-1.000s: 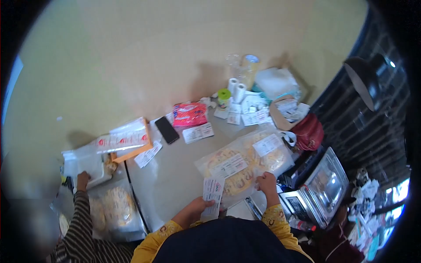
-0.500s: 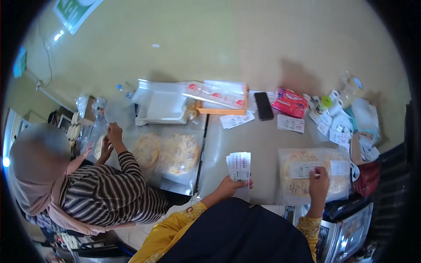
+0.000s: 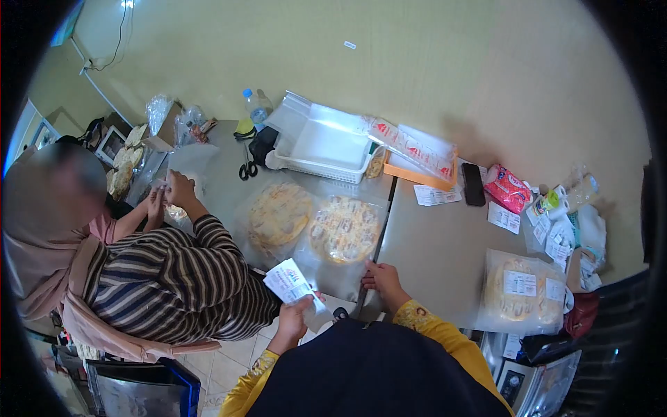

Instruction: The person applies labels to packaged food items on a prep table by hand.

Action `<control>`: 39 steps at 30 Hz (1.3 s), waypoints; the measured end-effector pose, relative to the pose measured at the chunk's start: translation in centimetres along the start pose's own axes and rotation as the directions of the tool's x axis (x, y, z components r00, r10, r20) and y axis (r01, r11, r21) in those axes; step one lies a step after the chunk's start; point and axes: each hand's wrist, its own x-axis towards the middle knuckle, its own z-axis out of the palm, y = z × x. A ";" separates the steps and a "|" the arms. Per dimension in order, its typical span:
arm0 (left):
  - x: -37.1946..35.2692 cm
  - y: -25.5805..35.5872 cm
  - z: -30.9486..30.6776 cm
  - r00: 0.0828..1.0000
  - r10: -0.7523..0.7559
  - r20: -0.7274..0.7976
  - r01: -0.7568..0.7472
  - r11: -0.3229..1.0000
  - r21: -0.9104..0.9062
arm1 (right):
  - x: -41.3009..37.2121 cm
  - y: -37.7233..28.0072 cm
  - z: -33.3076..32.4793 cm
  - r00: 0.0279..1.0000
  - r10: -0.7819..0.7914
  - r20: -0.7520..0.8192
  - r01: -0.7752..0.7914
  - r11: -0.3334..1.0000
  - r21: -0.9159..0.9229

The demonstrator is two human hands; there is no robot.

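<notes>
My left hand [image 3: 293, 321] is closed around printed paper labels [image 3: 288, 281], held over the near table edge. My right hand [image 3: 384, 281] pinches the right edge of a clear plastic bag [image 3: 326, 276] lying flat on the table. Inside that bag are two round, flat pizzas, the right pizza [image 3: 345, 229] and the left pizza [image 3: 280, 214]. Further right lies another filled plastic bag [image 3: 495, 306], with one white label [image 3: 520, 283] and a second label [image 3: 555, 289] on top.
A co-worker in a striped top [image 3: 174, 278] stands at the left, hands together over a bag. Along the wall are a white basket [image 3: 323, 169], scissors [image 3: 247, 167], an orange tray [image 3: 420, 176], a phone [image 3: 474, 184], a red packet [image 3: 507, 187] and loose labels [image 3: 504, 217].
My view has swung left. My right hand has left the labelled bag on the right and reached the left bag's edge. My left hand has moved left and nearer me with the labels.
</notes>
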 end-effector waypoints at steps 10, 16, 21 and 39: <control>0.5 3.7 -4.7 0.997 0.073 -0.040 -0.074 0.996 -0.040 | -1.5 0.0 4.0 1.000 0.024 -0.007 -0.022 0.973 0.230; 4.3 2.8 -4.7 0.999 -0.014 0.045 0.016 0.999 -0.040 | -0.7 -0.1 3.7 0.982 0.177 0.070 -0.189 0.957 0.220; 9.0 1.5 -5.9 0.983 -0.155 0.099 0.162 0.984 -0.070 | 1.3 1.4 3.1 0.954 0.173 0.245 -0.242 0.927 0.287; 6.0 -0.4 -2.9 0.867 -0.450 0.214 0.363 0.865 0.346 | -3.7 -1.2 -11.2 0.970 0.133 0.204 -0.092 0.975 -0.203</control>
